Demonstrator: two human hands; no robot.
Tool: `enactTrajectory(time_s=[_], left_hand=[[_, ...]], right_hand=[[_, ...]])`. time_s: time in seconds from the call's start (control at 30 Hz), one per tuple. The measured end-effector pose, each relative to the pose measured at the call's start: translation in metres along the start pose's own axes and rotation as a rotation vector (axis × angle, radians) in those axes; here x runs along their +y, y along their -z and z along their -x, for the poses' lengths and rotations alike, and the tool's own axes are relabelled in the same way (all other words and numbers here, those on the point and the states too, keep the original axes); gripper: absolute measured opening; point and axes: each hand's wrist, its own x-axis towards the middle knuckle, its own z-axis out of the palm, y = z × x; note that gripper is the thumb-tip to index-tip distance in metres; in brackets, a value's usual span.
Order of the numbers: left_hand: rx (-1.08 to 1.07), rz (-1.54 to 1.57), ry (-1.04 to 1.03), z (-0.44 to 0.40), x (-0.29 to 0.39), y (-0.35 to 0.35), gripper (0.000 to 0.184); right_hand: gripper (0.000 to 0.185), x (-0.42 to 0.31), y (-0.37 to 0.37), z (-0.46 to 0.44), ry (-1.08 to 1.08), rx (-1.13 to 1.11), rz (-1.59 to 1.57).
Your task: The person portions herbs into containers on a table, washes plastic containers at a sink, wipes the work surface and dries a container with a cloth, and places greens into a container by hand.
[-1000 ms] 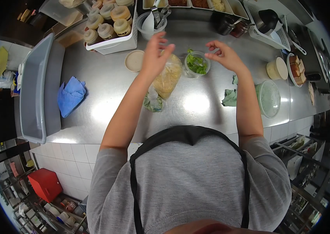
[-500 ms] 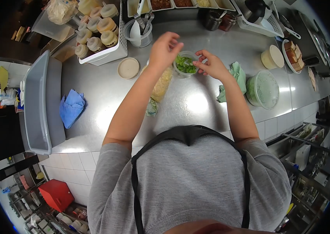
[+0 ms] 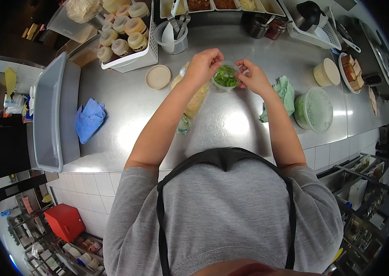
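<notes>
A clear plastic tub (image 3: 226, 87) holding chopped green leaves (image 3: 225, 76) stands on the steel counter between my hands. My left hand (image 3: 205, 66) is at the tub's upper left rim, fingers curled together; whatever they pinch, if anything, is too small to make out. On the opposite side, my right hand (image 3: 254, 80) has its thumb and fingers bent around the tub's right rim. Under my left forearm lies a clear bag of pale yellow shreds (image 3: 197, 102), partly hidden. A small wrapped green bundle (image 3: 183, 124) sits at its near end.
A round lid (image 3: 158, 77), a blue cloth (image 3: 90, 120) and a grey bin (image 3: 47, 115) are to the left. Squeeze bottles (image 3: 137, 41) fill a white basket behind. At right are a green cloth (image 3: 285, 94), a lidded tub (image 3: 315, 110) and a cream tub (image 3: 326, 72).
My left hand has come down closer to the tub's rim, its fingers more curled. My right hand stays at the right rim, fingers drawn in slightly. The whole view has shifted a little.
</notes>
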Motion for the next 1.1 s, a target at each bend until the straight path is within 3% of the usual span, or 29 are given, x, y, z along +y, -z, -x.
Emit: enactTrajectory(time_s=[0.07, 0.17, 0.23, 0.3, 0.33, 0.37, 0.43, 0.5, 0.57, 0.6, 0.67, 0.7, 0.73, 0.77, 0.83, 0.9, 0.97, 1.03, 1.1], left_hand=[[0.009, 0.008, -0.03, 0.004, 0.011, -0.002, 0.019], [-0.134, 0.101, -0.193, 0.017, 0.042, 0.013, 0.019], [0.124, -0.015, -0.135, 0.027, 0.049, 0.038, 0.019], [0.428, -0.118, 0.036, 0.042, -0.002, 0.059, 0.02], [0.453, -0.342, 0.157, 0.054, -0.028, 0.075, 0.019], [0.47, -0.565, 0.282, 0.069, -0.052, 0.087, 0.019], [0.468, -0.761, 0.499, 0.096, -0.09, 0.094, 0.02], [0.391, -0.816, 0.537, 0.11, -0.107, 0.093, 0.022], [0.312, -0.867, 0.564, 0.114, -0.116, 0.095, 0.025], [0.392, -0.793, 0.518, 0.116, -0.112, 0.095, 0.022], [0.481, -0.717, 0.463, 0.117, -0.089, 0.1, 0.02], [0.513, -0.466, 0.497, 0.118, -0.057, 0.106, 0.016], [0.533, -0.214, 0.528, 0.12, -0.03, 0.109, 0.014], [0.532, -0.216, 0.529, 0.121, -0.015, 0.106, 0.014], [0.643, 0.112, 0.24, 0.121, 0.012, 0.095, 0.011], [0.628, 0.276, 0.217, 0.118, 0.041, 0.083, 0.012], [0.658, 0.701, 0.136, 0.116, 0.064, 0.07, 0.014], [0.708, 1.073, 0.131, 0.119, 0.072, 0.056, 0.018], [0.752, 1.199, 0.217, 0.124, 0.075, 0.051, 0.021]], right_hand=[[0.027, 0.003, 0.002, 0.001, 0.013, -0.001, -0.016], [0.029, 0.011, 0.017, 0.013, 0.204, 0.161, 0.354], [0.029, 0.019, 0.037, 0.034, 0.2, 0.273, 0.543], [0.029, 0.042, 0.053, 0.057, 0.183, 0.293, 0.601], [0.028, 0.066, 0.053, 0.069, 0.238, 0.332, 0.752], [0.027, 0.079, 0.051, 0.081, 0.29, 0.367, 0.903], [0.026, 0.076, 0.036, 0.097, 0.29, 0.417, 0.908], [0.025, 0.073, 0.032, 0.099, 0.296, 0.47, 0.912], [0.02, 0.068, 0.037, 0.097, 0.174, 0.297, 0.692], [0.02, 0.064, 0.041, 0.096, 0.177, 0.302, 0.696], [0.018, 0.051, 0.051, 0.092, 0.025, 0.116, 0.134], [0.018, 0.03, 0.054, 0.093, 0.034, 0.118, 0.137], [0.017, -0.004, 0.051, 0.098, 0.156, 0.068, -0.092], [0.017, -0.036, 0.046, 0.102, 0.275, 0.016, -0.323], [0.013, -0.09, 0.039, 0.103, 0.524, -0.06, -0.42], [0.012, -0.127, 0.019, 0.095, 0.733, -0.119, -0.495], [0.026, -0.147, -0.014, 0.09, 0.702, -0.188, -0.337], [0.047, -0.137, -0.04, 0.089, 0.782, -0.249, 0.176], [0.063, -0.111, -0.067, 0.092, 0.755, -0.172, 0.434]])
